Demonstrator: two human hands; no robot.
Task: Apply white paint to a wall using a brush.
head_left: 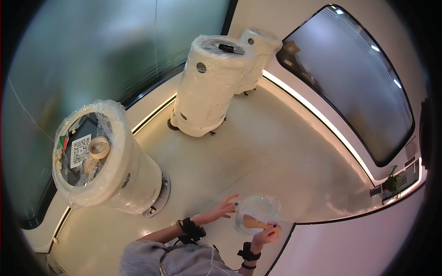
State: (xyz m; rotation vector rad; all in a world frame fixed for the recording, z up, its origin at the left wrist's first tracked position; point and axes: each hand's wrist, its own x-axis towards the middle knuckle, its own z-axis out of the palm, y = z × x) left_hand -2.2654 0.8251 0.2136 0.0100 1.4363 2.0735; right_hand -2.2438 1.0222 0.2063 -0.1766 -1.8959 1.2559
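Observation:
A clear, see-through bowl [269, 200] is in front of me, low in the view and right of centre. My right hand [265, 236] is closed round the handle of a yellowish-brown wooden spatula [252, 222], whose broad blade lies over or inside the bowl; I cannot tell whether it touches the bottom. On the bowl's left side, my left hand [222, 209] has its fingers stretched out and spread, the tips at or close to the rim. It holds nothing. Both wrists carry black straps. What the bowl contains, if anything, is too faint to make out.
To the left stands a white, plastic-wrapped cylinder [138, 179] with a tape roll [98, 147] and a printed code sheet [80, 151] on top. Two more wrapped white cylinders [205, 92] stand farther back. A white surface [340, 248] edges the right; a potted plant [392, 183] sits beyond.

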